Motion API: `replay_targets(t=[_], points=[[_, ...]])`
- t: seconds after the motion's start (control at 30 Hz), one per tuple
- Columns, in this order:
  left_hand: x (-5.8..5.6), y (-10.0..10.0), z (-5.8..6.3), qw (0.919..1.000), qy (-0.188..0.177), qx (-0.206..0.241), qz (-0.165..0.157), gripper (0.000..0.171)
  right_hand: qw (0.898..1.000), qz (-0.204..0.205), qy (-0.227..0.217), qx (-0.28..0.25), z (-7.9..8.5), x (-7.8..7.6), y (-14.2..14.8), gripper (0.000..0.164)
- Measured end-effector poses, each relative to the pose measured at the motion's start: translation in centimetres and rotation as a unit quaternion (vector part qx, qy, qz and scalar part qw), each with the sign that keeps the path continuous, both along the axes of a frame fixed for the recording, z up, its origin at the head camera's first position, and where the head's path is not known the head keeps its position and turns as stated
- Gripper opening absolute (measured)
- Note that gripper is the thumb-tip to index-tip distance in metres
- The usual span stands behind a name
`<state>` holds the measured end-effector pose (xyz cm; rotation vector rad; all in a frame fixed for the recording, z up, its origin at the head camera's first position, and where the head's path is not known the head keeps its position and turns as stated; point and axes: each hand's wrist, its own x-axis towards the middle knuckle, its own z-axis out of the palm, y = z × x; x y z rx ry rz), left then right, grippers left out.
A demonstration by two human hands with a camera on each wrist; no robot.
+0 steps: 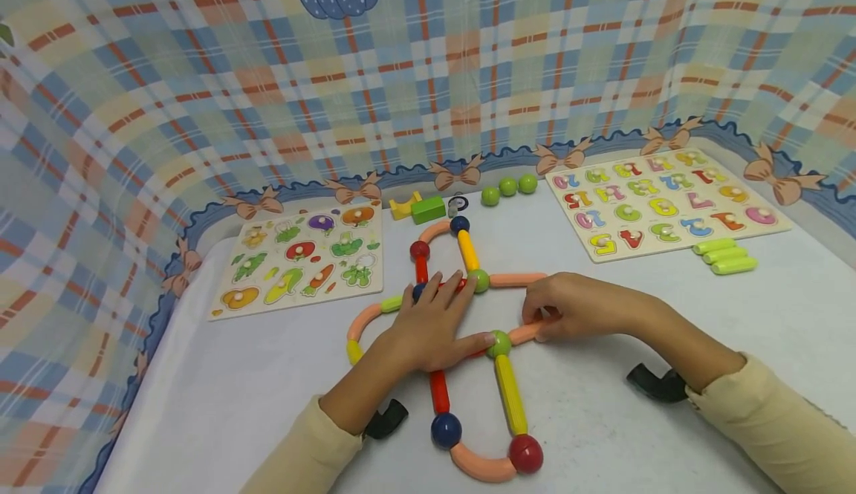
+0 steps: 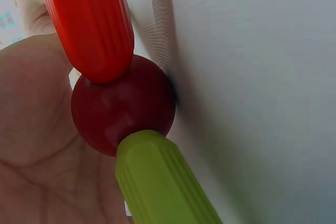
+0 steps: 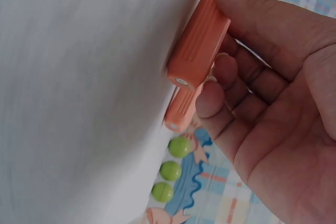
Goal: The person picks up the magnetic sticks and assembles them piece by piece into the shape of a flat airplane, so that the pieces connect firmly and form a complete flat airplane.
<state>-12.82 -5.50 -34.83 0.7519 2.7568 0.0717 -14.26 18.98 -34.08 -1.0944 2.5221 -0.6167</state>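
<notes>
A flat figure of magnetic sticks and balls lies on the white table. My left hand [image 1: 426, 330] rests over its middle with fingers spread, the thumb beside a green ball [image 1: 498, 343]. Under that palm, in the left wrist view, a dark red ball [image 2: 123, 106] joins a red stick [image 2: 92, 24] and a yellow-green stick [image 2: 163, 182]. My right hand [image 1: 588, 304] pinches an orange stick [image 3: 202, 40] between thumb and fingers; its far end meets the green ball. Another orange stick [image 1: 515, 280] extends from the upper green ball [image 1: 478, 281], near the right knuckles.
At the back left lies a vegetable puzzle board [image 1: 314, 256], at the right a number puzzle board [image 1: 662, 204]. Several loose pieces sit behind: green balls [image 1: 508, 186], a green block [image 1: 428, 210]. Light green sticks [image 1: 725, 256] lie at right. A plaid curtain [image 1: 428, 70] surrounds the table.
</notes>
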Motion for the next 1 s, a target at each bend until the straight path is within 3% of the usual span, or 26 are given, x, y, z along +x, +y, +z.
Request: replay_targets(t=[0.3,0.5,0.63,0.77,0.9,1.0], points=[[1.1,-1.3,0.1,1.0000,0.005,-0.003,0.001,0.091,0.999,0.028,-0.006,-0.018,-0.1,0.2,-0.6,0.016],[1.3,-1.4,0.1,1.0000,-0.002,0.007,0.001,0.090,0.999,-0.020,0.009,-0.029,0.7,-1.2,2.4,0.020],[1.4,-1.4,0.2,0.9999,-0.005,0.010,0.001,0.089,0.998,-0.047,-0.044,0.000,1.0,-1.5,4.1,0.028],[1.3,-1.4,0.3,0.9999,-0.006,0.012,0.000,0.089,0.995,-0.028,-0.099,0.012,0.3,-1.4,3.8,0.029],[1.3,-1.4,0.3,0.9999,-0.005,0.014,-0.003,0.089,0.996,-0.010,-0.090,-0.006,-0.4,-1.7,3.2,0.019],[1.3,-1.5,0.3,0.9999,-0.002,0.016,-0.004,0.088,0.997,-0.030,-0.067,-0.003,-0.6,-1.9,3.2,0.015]])
